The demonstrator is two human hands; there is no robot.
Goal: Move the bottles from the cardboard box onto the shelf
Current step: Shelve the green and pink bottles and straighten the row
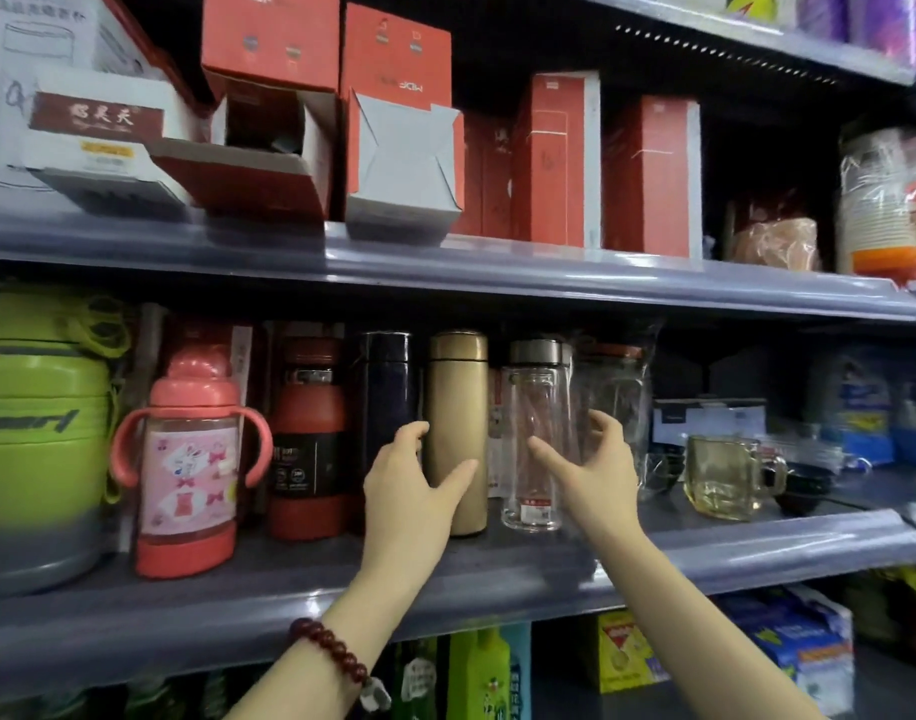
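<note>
On the grey middle shelf (705, 550) a gold metal bottle (458, 402) stands upright. My left hand (411, 491) holds it low down, fingers on its left side and thumb across its front. Right beside it stands a clear glass bottle (536, 407) with a silver cap. My right hand (598, 475) cups around that bottle's lower half with thumb and fingers spread; a small gap shows at the fingertips. A dark blue bottle (383, 392) and a red bottle (307, 439) stand to the left. The cardboard box is out of view.
A pink child's bottle with handles (185, 459) and a large green jug (40, 423) fill the shelf's left end. A glass mug (721, 475) and dark bowls (804, 485) sit to the right. Red product boxes (549, 158) line the shelf above.
</note>
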